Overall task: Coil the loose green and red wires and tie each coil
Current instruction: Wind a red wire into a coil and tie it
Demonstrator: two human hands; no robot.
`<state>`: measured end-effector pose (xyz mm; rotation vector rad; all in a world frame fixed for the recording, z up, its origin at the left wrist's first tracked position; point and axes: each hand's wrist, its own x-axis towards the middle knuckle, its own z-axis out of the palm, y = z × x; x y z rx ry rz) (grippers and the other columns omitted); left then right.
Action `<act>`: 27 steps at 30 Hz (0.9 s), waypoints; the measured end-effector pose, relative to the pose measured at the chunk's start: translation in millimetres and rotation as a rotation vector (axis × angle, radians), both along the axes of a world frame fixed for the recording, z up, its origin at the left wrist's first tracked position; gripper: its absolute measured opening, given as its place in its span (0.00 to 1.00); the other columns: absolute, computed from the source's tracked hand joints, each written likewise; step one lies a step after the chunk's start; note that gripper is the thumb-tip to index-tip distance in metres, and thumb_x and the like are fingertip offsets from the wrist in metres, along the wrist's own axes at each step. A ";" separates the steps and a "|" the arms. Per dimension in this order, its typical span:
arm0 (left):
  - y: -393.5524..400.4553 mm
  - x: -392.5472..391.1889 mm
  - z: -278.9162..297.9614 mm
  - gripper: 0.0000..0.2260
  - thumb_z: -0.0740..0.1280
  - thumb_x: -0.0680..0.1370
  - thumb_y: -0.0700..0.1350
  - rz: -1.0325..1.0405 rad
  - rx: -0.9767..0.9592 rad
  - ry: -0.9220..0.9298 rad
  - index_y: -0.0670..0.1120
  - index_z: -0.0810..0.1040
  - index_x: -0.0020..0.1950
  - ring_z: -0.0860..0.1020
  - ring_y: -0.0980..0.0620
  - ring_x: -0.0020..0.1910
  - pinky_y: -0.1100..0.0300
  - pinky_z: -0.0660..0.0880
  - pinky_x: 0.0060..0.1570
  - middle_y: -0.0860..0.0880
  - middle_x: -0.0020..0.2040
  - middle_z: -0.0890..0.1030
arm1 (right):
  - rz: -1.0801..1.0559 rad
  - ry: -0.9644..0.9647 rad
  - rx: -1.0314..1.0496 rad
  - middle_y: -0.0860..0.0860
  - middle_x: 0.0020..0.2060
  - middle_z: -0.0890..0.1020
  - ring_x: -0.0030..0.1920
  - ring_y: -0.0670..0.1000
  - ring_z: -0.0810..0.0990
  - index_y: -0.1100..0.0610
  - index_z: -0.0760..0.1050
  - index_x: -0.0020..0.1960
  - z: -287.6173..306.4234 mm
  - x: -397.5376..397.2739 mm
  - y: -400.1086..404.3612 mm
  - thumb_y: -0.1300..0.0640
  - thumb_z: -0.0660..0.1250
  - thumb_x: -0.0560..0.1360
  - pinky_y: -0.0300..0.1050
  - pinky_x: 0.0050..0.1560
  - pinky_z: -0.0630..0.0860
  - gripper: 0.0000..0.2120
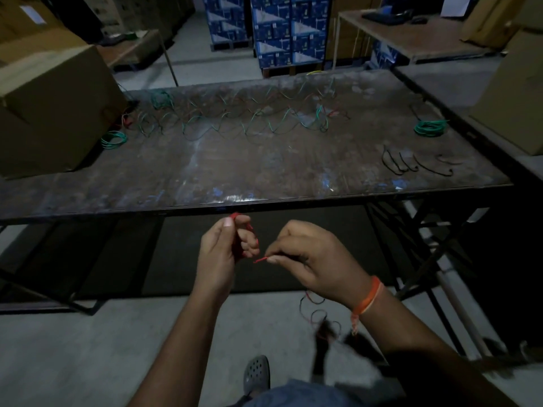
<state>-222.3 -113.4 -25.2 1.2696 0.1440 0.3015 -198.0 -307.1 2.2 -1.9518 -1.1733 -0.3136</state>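
Head view shows the left hand (224, 248) gripping a small red wire coil (238, 239) below the table (205, 171) edge, while the right hand (311, 254) pinches its loose end.

Left hand (226, 248) curled in a grip, right hand (311, 257) pinching, held close together.

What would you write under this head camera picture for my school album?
Left hand grips a red wire coil while the right hand pinches its end, near a table.
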 end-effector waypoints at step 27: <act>45.4 78.9 20.3 0.14 0.55 0.85 0.48 -0.332 -0.369 0.093 0.45 0.71 0.42 0.59 0.61 0.21 0.68 0.59 0.20 0.55 0.26 0.61 | -0.034 1.391 0.453 0.51 0.34 0.78 0.39 0.50 0.79 0.57 0.76 0.47 6.7 93.8 78.7 0.54 0.60 0.84 0.35 0.28 0.68 0.11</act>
